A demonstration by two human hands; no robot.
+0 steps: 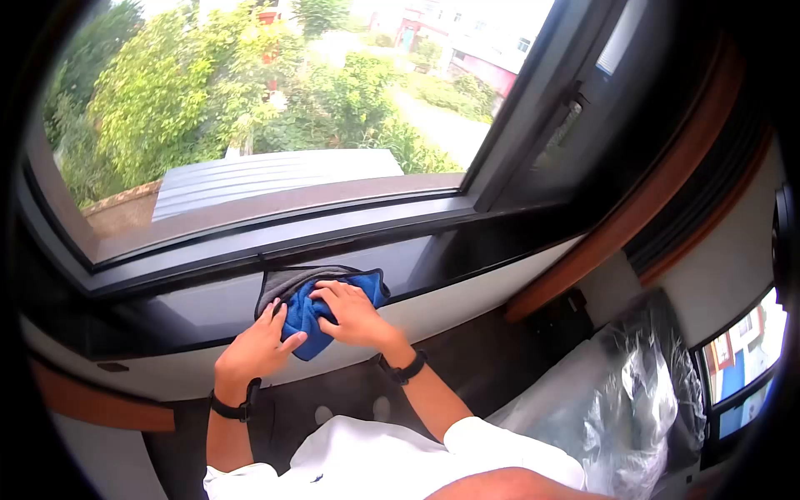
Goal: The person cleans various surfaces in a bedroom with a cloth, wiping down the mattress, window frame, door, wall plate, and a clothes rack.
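Head view, middle of the frame: a blue and grey cloth lies bunched on the glossy sill, its lower corner hanging past the front edge. It looks light, limp and soft, unlikely to break but apt to slide or fold under pressure; the thick bunched middle seems the best hold, the thin dark-trimmed edges the poorer one. At its left side, the left hand touches it, fingers partly bent, thumb apart. The right hand rests on top, fingers spread and slightly curled. Whether either pinches a fold, I cannot tell. Beyond, across the upper frame, runs the window frame.
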